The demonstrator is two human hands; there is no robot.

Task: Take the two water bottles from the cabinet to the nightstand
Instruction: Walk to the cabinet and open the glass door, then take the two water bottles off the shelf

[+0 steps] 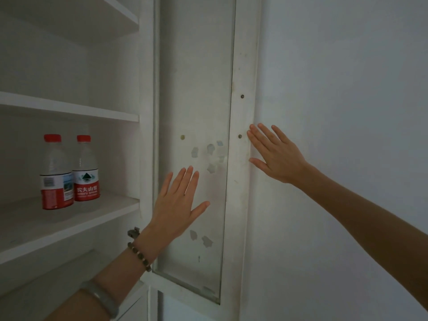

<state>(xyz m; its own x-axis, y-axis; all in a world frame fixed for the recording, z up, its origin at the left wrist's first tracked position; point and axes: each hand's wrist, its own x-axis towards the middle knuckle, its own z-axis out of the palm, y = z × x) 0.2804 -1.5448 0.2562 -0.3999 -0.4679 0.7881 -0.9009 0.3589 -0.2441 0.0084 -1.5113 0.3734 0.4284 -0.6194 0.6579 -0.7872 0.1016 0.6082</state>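
Open shelf bay (69,218) of the cabinet: front unobstructed; two water bottles (69,172) stand side by side, touching, toward the back left; bare shelf surface lies in front of and right of them; clear headroom remains above the caps, under the upper shelf (69,107); the open door (194,135) bounds the bay's right side.

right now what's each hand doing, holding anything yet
Left hand: open, fingers spread, holding nothing, in front of the cabinet door.
Right hand: open, empty, at the door's edge.
Both water bottles stand on the shelf.
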